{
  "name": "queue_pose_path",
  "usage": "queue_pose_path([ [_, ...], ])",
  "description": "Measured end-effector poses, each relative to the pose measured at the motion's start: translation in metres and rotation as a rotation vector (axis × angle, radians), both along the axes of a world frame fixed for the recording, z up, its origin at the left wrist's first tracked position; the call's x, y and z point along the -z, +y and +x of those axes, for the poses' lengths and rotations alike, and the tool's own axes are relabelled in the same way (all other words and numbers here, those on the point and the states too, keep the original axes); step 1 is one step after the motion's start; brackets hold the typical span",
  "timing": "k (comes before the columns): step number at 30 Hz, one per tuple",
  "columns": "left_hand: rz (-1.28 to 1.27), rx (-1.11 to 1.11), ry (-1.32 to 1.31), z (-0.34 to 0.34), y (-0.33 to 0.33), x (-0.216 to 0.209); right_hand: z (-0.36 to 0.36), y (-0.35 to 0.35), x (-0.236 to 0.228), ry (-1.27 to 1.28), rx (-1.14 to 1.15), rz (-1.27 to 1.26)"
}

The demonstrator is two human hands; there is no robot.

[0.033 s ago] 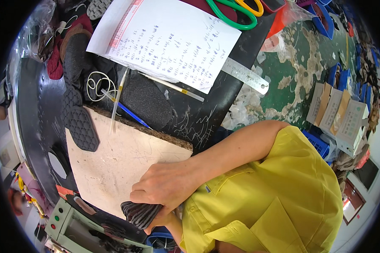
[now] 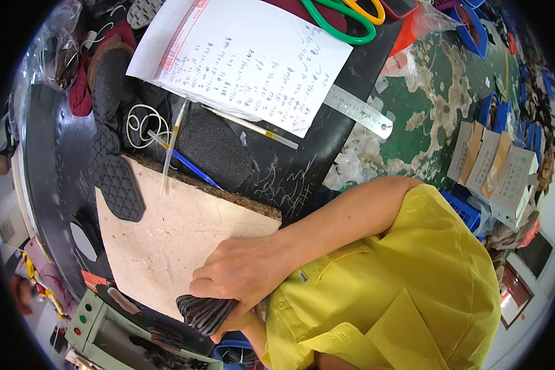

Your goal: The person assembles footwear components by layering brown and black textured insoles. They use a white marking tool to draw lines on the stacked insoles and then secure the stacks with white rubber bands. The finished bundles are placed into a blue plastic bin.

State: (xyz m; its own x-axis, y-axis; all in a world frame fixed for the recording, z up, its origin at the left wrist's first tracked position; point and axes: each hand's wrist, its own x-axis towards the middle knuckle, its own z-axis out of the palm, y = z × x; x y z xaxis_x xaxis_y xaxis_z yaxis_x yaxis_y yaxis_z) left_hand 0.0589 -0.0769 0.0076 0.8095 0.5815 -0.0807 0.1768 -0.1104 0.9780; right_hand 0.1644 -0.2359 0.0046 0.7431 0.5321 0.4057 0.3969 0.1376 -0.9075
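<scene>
My right hand (image 2: 240,271) reaches in from the right with bent fingers, closed over a stack of dark grey layered pieces (image 2: 206,313) seen edge-on. My left hand (image 2: 235,322) is mostly hidden under it, with its fingers closed on the lower side of the same stack. Both hands are at the near edge of a pale board (image 2: 160,253). At the board's far left corner lies a dark sole with a honeycomb pattern (image 2: 123,188). A blue pen (image 2: 194,168) and a clear tube (image 2: 174,145) rest across the far edge.
Beyond the board lie a written paper sheet (image 2: 240,61), a steel ruler (image 2: 361,112), green-handled scissors (image 2: 357,38), a black sole-shaped piece (image 2: 213,148) and a coiled white cord (image 2: 145,126). A machine with buttons (image 2: 83,320) stands at lower left. Cartons (image 2: 493,166) are at right.
</scene>
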Motion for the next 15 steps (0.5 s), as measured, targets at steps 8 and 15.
queue_pose_path([
  [8, -0.036, -0.021, 0.014, 0.0, -0.0035, -0.0015, -0.0005, 0.0018, 0.0001, -0.024, 0.026, 0.02],
  [15, -0.086, -0.039, 0.029, -0.0003, -0.0075, 0.001, 0.0013, -0.0006, -0.0017, 0.059, -0.05, -0.012],
])
